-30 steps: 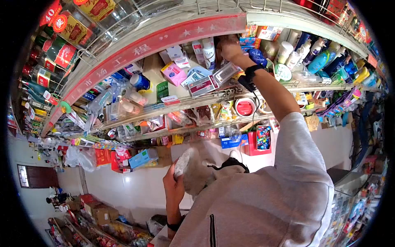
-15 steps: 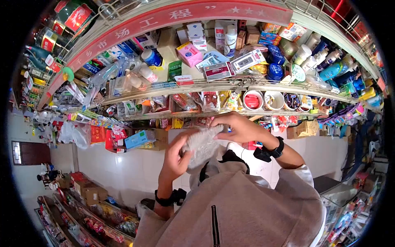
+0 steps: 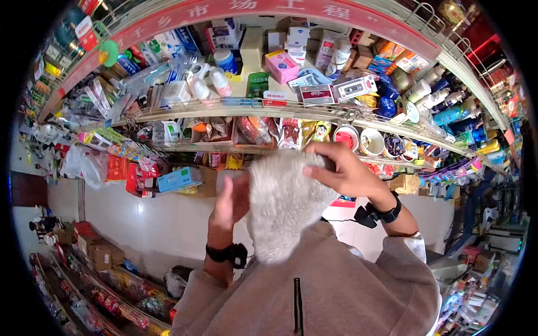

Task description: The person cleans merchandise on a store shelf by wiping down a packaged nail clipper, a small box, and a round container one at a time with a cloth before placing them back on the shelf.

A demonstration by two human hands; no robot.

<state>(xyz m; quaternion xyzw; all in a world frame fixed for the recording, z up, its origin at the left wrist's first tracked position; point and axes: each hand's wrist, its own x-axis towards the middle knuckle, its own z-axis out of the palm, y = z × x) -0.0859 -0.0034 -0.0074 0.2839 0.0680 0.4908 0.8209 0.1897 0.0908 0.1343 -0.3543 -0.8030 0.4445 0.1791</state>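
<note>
A grey, rough-textured cloth (image 3: 283, 204) hangs spread out in front of my chest, somewhat blurred by motion. My right hand (image 3: 347, 173) pinches its upper right part, with the thumb on the near face and the fingers curled at the top edge. At the cloth's left edge is my left hand (image 3: 227, 201), thumb pointing up and apart from the cloth. Its other fingers are smeared and partly behind the cloth's edge. Each wrist has a black strap with a small device on it.
Ahead stands a shop shelf (image 3: 224, 109) packed with boxes, bottles and snack packets. White tubs (image 3: 372, 141) sit on its lower tier. A blue box (image 3: 179, 179) lies below at the left. Behind me on the left are low goods racks (image 3: 112, 302) and cardboard boxes (image 3: 103, 257).
The cloth, bunched between both hands before, now hangs wider and nearer the camera. My left hand's thumb has come off it. The view has shifted, so the shelf appears further right.
</note>
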